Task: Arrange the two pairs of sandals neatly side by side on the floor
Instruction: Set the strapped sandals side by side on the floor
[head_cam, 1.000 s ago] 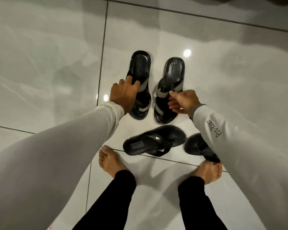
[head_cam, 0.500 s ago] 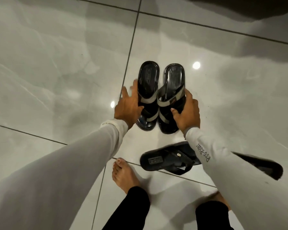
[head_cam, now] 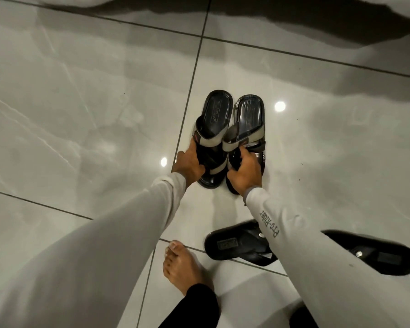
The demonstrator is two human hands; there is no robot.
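Observation:
Two black slide sandals with grey straps stand close together on the glossy floor, heels pointing away from me. My left hand [head_cam: 189, 165] grips the left slide sandal [head_cam: 214, 114] at its strap and toe end. My right hand [head_cam: 243, 171] holds the right slide sandal [head_cam: 250, 114] the same way. Nearer to me lie two black thong sandals: one [head_cam: 234, 245] sideways just left of my right sleeve, the other [head_cam: 386, 256] at the right, partly hidden by that sleeve.
My bare left foot [head_cam: 182, 268] stands on the tiles below the slides, with a black trouser leg behind it. Pale glossy tiles [head_cam: 81, 114] with dark grout lines spread all around; lamp reflections shine near the sandals.
Both hands have slid down toward the toe ends of the slide sandals and closed around them. The two slides now sit closer together, nearly touching.

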